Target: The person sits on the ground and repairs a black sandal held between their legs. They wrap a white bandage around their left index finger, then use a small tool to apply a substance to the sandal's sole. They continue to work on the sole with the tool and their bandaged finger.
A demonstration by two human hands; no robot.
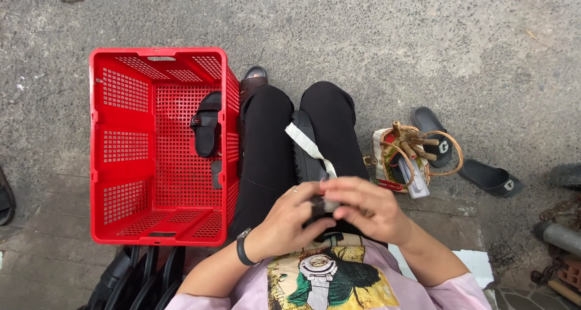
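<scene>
A: Seated person, concrete ground, looking straight down at the lap. A black sandal lies lengthwise between the knees, toe end away from the body, near end hidden under the hands.

B: And the hands?

A: Left hand, watch on the wrist, is cupped around the near end of the sandal from the left, fingers curled shut on it. Right hand is pinched closed on the near end of a white strip, which runs from the fingers up along the sandal to the far end.

B: Is the strip stuck down or loose?

A: Cannot tell. It lies on top, slightly twisted. Where it ends under the thumbs is hidden.

B: So how would you handle this well?

A: My guess: keep the left hand as the anchor so the sandal doesn't roll on the thighs, and let the right keep the strip taut and flat, untwisted, in line with the sole. Small finger moves, no tugging.

B: Around them?

A: Red plastic crate just beside the left leg, one black sandal in it. More black sandals stacked at the lower left. To the right, a small basket of tools, and two dark slides beyond it.
</scene>
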